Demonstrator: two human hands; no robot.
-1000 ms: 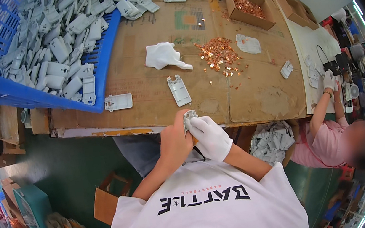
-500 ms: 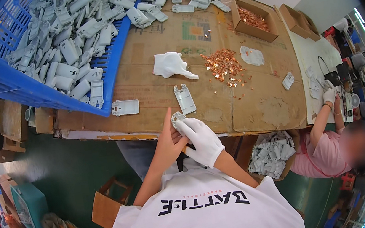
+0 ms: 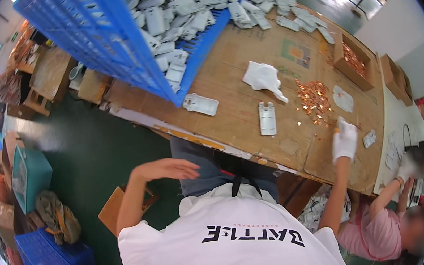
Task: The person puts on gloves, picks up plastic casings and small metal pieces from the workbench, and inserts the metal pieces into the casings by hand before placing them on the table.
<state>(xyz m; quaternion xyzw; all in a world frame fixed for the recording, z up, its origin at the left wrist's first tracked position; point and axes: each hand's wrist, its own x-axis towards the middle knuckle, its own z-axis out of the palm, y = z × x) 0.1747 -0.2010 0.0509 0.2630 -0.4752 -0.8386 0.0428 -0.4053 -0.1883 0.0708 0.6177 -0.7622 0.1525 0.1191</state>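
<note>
My left hand (image 3: 166,168) is bare and hangs with fingers spread over the green floor, off the table's near edge, holding nothing. My right hand (image 3: 344,139) wears a white glove and rests on the brown cardboard-covered table (image 3: 289,149), just below a loose pile of small copper pieces (image 3: 314,98). I cannot make out whether its fingers hold anything. A flat white plastic part (image 3: 267,118) lies left of that hand, and a second one (image 3: 200,104) lies near the table edge. A crumpled white glove (image 3: 263,77) sits beyond them.
A big blue crate (image 3: 104,45) heaped with white plastic parts (image 3: 180,13) fills the table's left. Cardboard boxes (image 3: 352,60) of copper pieces stand at the far right. Another person in a pink shirt (image 3: 374,226) works at lower right. A teal bin (image 3: 30,175) and a cardboard box (image 3: 114,207) stand on the floor.
My two hands were together at the table edge on a white part. Now they are apart: the left has dropped off the table to the left, the right has reached toward the copper pieces.
</note>
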